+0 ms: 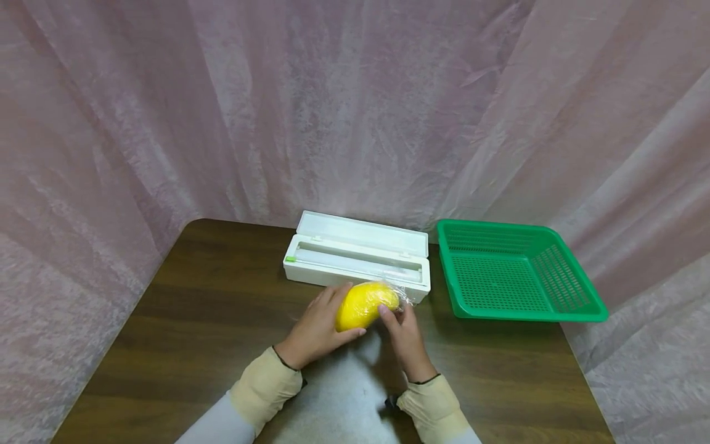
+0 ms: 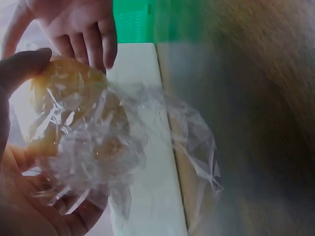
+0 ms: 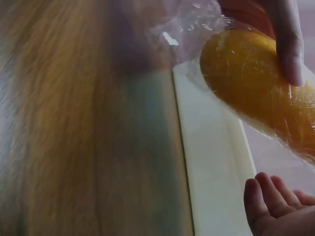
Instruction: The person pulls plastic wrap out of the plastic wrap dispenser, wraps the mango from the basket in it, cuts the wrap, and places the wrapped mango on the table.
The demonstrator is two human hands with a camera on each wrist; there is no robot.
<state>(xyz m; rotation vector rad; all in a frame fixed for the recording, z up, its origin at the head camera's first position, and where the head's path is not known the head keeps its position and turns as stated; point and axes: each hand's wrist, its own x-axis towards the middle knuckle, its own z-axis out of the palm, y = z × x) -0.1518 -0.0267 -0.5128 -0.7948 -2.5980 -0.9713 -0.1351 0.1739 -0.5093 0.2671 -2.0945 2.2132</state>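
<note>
My left hand (image 1: 318, 325) grips a long, rounded yellow fruit (image 1: 362, 304), shaped like a mango, with its thumb on one side and fingers on the other. Clear cling film (image 2: 113, 147) covers the fruit and bunches up at one end, and a loose flap of it hangs out in the left wrist view. My right hand (image 1: 407, 342) is at the fruit's right end, its thumb over that end in the head view. In the right wrist view the right hand's fingers (image 3: 266, 194) are loosely bent and apart from the fruit.
Behind the hands stands a white cling film dispenser (image 1: 310, 274), lid raised, with a roll inside and a small green slider at its left end. A green plastic basket (image 1: 460, 296) sits to the right. A pink curtain (image 1: 355, 111) hangs behind the wooden table (image 1: 183, 345).
</note>
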